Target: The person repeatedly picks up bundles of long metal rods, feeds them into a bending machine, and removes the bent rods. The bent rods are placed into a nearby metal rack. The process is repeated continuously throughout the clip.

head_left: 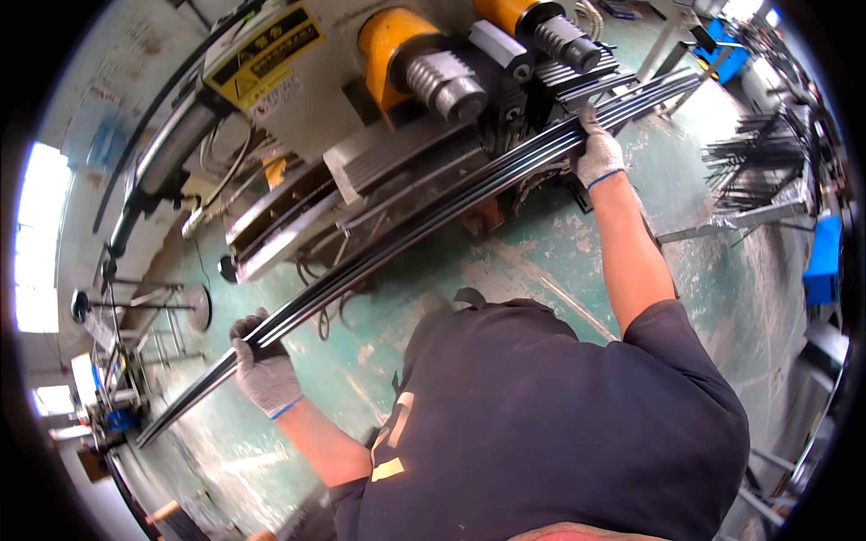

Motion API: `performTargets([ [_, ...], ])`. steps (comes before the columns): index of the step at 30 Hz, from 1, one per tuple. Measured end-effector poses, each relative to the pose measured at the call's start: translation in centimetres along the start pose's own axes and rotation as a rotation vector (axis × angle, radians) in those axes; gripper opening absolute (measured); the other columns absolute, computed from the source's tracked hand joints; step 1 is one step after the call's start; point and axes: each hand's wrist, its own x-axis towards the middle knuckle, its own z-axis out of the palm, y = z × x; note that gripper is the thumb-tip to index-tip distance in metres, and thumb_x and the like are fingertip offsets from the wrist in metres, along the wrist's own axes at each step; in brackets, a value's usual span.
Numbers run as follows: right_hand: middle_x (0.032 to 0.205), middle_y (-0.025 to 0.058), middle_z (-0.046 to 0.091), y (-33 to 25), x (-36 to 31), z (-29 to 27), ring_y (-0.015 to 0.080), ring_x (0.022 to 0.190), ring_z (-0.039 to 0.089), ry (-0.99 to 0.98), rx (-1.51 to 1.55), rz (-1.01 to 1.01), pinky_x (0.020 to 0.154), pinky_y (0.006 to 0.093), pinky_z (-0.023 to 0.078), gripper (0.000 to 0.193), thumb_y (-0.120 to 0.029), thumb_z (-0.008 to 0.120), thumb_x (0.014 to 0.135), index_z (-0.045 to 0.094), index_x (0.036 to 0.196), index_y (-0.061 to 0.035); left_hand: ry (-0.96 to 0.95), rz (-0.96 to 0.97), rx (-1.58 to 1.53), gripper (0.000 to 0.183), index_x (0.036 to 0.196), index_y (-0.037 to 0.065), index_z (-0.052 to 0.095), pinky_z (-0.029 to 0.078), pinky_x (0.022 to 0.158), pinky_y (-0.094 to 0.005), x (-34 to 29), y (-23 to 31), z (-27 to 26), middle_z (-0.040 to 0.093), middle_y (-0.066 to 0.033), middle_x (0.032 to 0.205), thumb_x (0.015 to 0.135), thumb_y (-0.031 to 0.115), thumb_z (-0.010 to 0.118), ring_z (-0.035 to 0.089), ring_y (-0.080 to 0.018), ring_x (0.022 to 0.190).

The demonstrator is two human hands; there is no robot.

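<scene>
A bundle of long dark metal bars (pixel 406 232) runs slantwise across the view, from low on the left to high on the right. My left hand (pixel 266 374), in a grey glove with dark fingertips, is closed round the bundle near its left end. Farther along, my right hand (pixel 597 153), in a matching glove, grips the same bars near their right part. Between my hands the bars lie close together, in front of a machine (pixel 298 90). Whether they rest on any part of it I cannot tell.
The machine carries yellow-orange cylinders (pixel 397 41) with threaded metal ends and a yellow warning label (pixel 268 56). At the right, a metal rack (pixel 758 216) holds many thin dark rods. A blue bin (pixel 823 260) stands near it. Worn green floor (pixel 505 270) lies below.
</scene>
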Motion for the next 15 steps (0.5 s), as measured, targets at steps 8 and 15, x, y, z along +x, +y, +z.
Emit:
performTargets([
  [8, 0.106, 0.0062, 0.071, 4.7, 3.1, 6.0, 0.0225, 0.091, 0.067, -0.236, -0.205, -0.173, 0.081, 0.0387, 0.056, 0.029, -0.031, 0.06, 0.103, 0.067, 0.123, -0.0104, 0.332, -0.233, -0.051, 0.028, 0.114, -0.005, 0.067, 0.053, 0.106, -0.0446, 11.1, -4.7, 1.5, 0.071, -0.0166, 0.115, 0.102, 0.02, 0.064, 0.067, -0.0307, 0.111],
  [15, 0.112, 0.0077, 0.071, 7.2, 3.1, 10.2, 0.0232, 0.097, 0.065, -0.027, -0.259, -0.114, 0.089, 0.0347, 0.051, 0.038, -0.032, 0.064, 0.098, 0.067, 0.125, -0.0061, 0.215, -0.414, -0.108, 0.03, 0.117, -0.001, 0.068, 0.045, 0.115, -0.0498, 13.3, -12.2, 6.4, 0.07, -0.0156, 0.123, 0.104, 0.026, 0.06, 0.064, -0.0329, 0.118],
])
